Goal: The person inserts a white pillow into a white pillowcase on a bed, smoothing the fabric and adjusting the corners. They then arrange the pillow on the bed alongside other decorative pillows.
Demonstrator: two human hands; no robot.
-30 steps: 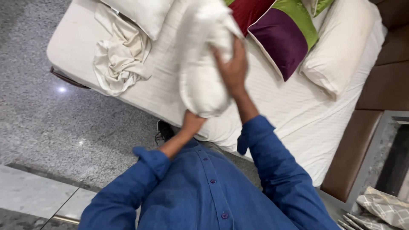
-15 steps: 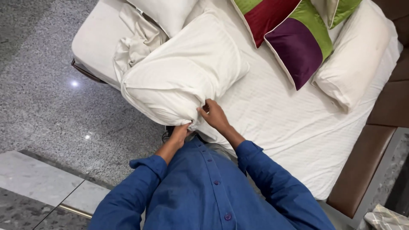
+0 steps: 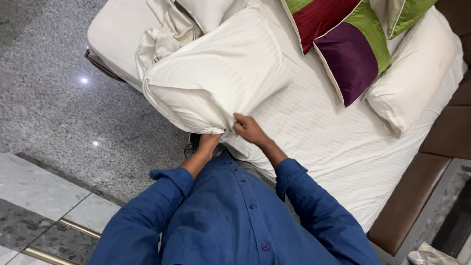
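A large white striped pillow (image 3: 221, 78) lies across the near edge of the bed (image 3: 319, 147). Both hands pinch its gathered open end, close to my body. My left hand (image 3: 210, 141) grips the fabric from below, partly hidden under the pillow. My right hand (image 3: 248, 128) holds the same bunched edge from the right side. My blue shirt sleeves fill the bottom of the view.
A crumpled white sheet (image 3: 164, 37) lies at the bed's far left. A second white pillow (image 3: 414, 83) rests on the right, beside a maroon, green and purple cushion (image 3: 343, 44). Grey stone floor (image 3: 54, 98) lies left; a brown bed frame (image 3: 412, 206) runs along the right.
The pillow was held upright above the bed, then came down and now lies flat. Both hands have moved to its near end and gather the fabric there.
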